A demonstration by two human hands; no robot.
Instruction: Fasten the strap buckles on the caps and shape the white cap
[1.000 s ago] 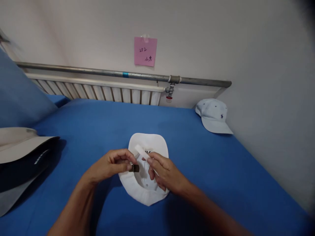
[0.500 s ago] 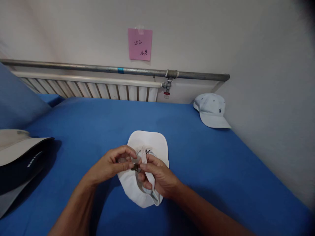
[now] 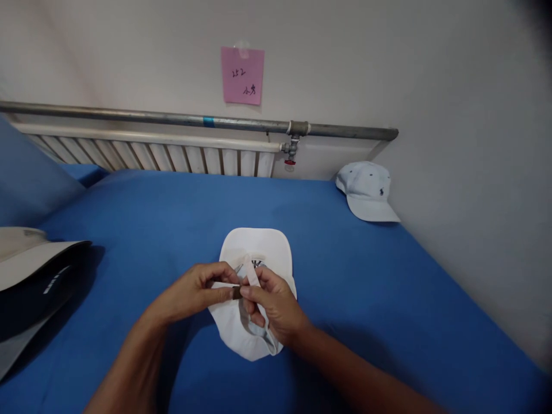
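Observation:
A white baseball cap (image 3: 256, 244) lies on the blue cloth in front of me, its brim pointing away and its inside partly showing. My left hand (image 3: 211, 284) pinches the cap's back strap by a small dark metal buckle (image 3: 237, 292). From the other side, my right hand (image 3: 273, 305) has its thumb and fingers closed on the loose strap (image 3: 252, 275), right beside the buckle. The strap's end sticks up past the right fingers. Whether the strap runs through the buckle is hidden by my fingertips.
A pale blue cap (image 3: 366, 190) rests at the back right against the wall. Several stacked caps (image 3: 38, 259) sit at the left edge. Behind the blue-covered surface (image 3: 345, 276) are a radiator (image 3: 172, 155), a metal pipe (image 3: 150, 117) and a pink note (image 3: 242, 76).
My left thumb and fingers have closed in on the buckle and strap. Both hands have come closer together at the buckle. The view has shifted slightly.

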